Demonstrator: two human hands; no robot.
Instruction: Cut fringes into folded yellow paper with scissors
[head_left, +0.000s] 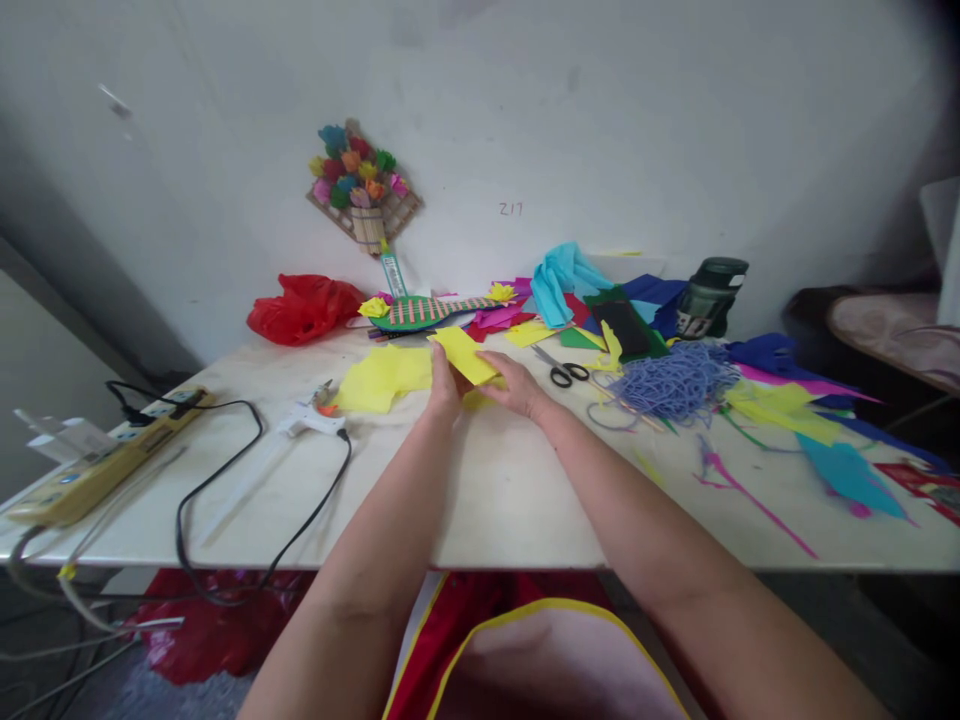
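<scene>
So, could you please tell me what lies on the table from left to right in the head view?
Power strip → glue gun → left hand on the yellow paper → right hand → scissors → blue yarn → turquoise paper scrap.
</scene>
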